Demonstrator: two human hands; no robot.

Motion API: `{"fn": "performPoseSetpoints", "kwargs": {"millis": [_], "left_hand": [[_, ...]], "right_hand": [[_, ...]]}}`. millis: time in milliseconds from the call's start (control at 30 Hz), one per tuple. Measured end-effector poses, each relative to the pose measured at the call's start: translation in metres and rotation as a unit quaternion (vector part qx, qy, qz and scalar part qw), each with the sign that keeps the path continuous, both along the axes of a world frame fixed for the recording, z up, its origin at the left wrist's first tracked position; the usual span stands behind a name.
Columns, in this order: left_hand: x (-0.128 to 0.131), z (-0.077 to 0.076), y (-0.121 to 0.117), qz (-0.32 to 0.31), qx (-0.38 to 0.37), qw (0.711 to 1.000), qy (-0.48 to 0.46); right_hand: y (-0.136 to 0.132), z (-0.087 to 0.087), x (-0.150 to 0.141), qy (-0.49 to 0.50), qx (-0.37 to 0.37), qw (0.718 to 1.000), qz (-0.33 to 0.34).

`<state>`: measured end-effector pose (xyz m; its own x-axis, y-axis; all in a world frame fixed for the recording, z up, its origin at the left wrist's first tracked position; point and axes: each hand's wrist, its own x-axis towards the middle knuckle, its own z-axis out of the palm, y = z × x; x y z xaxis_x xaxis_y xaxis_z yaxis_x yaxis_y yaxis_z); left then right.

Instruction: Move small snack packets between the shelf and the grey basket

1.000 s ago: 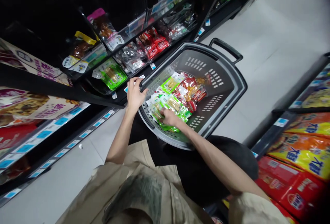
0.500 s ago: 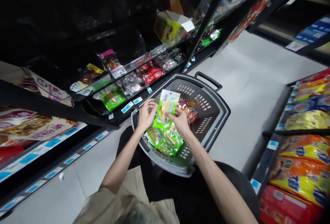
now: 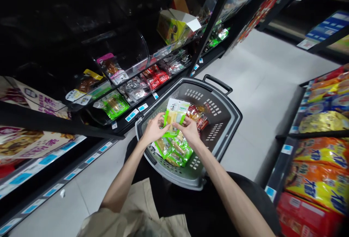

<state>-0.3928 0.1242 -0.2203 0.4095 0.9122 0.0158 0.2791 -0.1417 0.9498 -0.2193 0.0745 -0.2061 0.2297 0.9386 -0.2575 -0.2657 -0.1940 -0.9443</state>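
A green and white snack packet (image 3: 177, 110) is held above the shopping basket (image 3: 231, 120) by both hands. My left hand (image 3: 155, 131) pinches its left edge, the thumb lying across the front. On the opposite edge, my right hand (image 3: 188, 131) grips it between thumb and fingers. Below, inside the grey basket, several green snack packets (image 3: 177, 151) lie in a pile. Red-brown snack packets (image 3: 200, 115) rest deeper in the basket, partly covered by the held packet and my right hand.
Dark shelving with clear bins stands ahead, holding green packets (image 3: 113, 105), red packets (image 3: 155, 77) and a yellow-green box (image 3: 177, 26). Orange and yellow bags (image 3: 316, 180) fill a low shelf on the right. The basket's handle (image 3: 218, 84) sticks out at its far side.
My left hand has closed onto the packet's left edge, where its fingers were beside it before. The packet is now held from both sides. The view has shifted slightly.
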Motion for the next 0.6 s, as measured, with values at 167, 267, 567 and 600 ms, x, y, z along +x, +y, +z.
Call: {"fn": "performPoseSetpoints", "kwargs": {"millis": [167, 267, 567, 600], "left_hand": [[-0.0024, 0.0004, 0.0004, -0.010, -0.026, 0.999, -0.038], [-0.0026, -0.0015, -0.0001, -0.010, -0.039, 0.998, -0.047], [-0.0013, -0.0007, -0.0001, 0.002, -0.055, 0.995, -0.083], [-0.0010, -0.0005, -0.0003, 0.001, -0.056, 0.995, -0.088]], "right_hand": [[-0.0022, 0.0046, -0.0029, 0.014, 0.007, 1.000, 0.015], [-0.0044, 0.0045, -0.0057, 0.005, 0.005, 0.999, 0.038], [-0.0089, 0.0003, -0.0081, 0.006, -0.001, 0.999, 0.038], [-0.0087, 0.0007, -0.0074, 0.012, -0.001, 0.999, 0.035]]}}
